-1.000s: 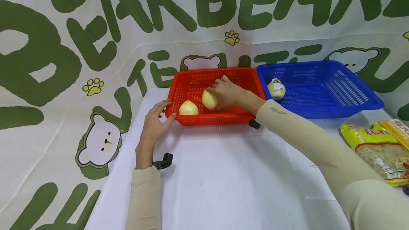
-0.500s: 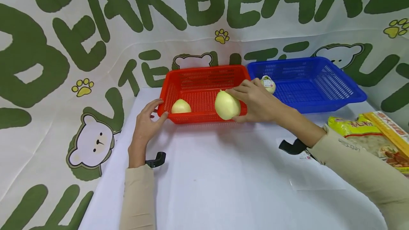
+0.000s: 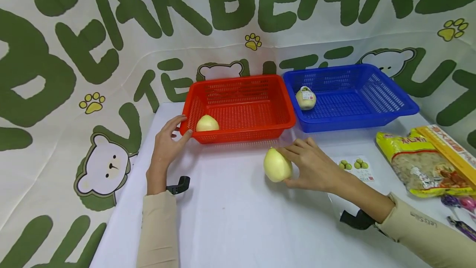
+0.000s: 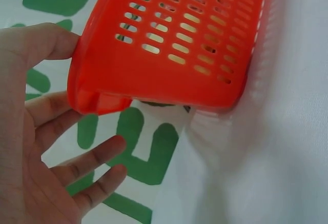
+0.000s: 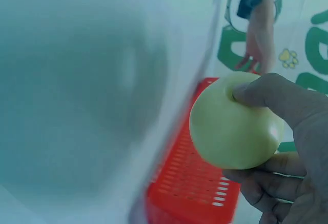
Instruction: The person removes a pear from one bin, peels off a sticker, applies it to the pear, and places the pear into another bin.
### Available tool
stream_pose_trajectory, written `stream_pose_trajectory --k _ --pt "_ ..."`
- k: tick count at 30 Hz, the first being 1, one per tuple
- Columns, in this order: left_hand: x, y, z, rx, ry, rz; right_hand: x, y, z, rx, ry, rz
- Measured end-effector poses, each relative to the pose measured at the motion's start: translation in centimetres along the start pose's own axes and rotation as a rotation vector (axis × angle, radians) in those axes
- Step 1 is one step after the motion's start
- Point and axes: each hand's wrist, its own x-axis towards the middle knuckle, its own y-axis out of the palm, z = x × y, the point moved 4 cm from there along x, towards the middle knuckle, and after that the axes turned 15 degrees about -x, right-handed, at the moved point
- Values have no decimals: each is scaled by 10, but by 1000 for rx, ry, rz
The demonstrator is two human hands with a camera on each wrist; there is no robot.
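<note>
My right hand holds a pale yellow pear above the white table, in front of the red basket. In the right wrist view, the thumb presses on one side of the pear and the fingers curl under the other. My left hand pinches the front left corner of the red plastic basket. The left wrist view shows thumb and index finger on either side of the basket's rim, other fingers spread apart. A second pale yellow pear lies inside the red basket, near that corner.
A blue basket stands right of the red one, holding a pale round fruit with a label. On the right lie a yellow food bag, an orange box and wrapped sweets. A printed sheet lies beyond my right forearm.
My right hand has lifted one pear out of the red basket and carried it toward me and to the right, over the table. The left hand has stayed at the basket's corner.
</note>
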Motion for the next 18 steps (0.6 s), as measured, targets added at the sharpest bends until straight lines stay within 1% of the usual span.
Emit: stream_pose_trajectory --k 4,11,14,18 --pt "1 0 0 -4 8 0 -10 9 3 1 22 9" --pt "0 1 0 -4 16 0 -21 25 6 -31 24 41" --pt "1 -1 -1 6 3 19 -23 26 6 -47 33 56" --pt "1 -3 -7 35 -8 68 -25 26 5 -48 62 105"
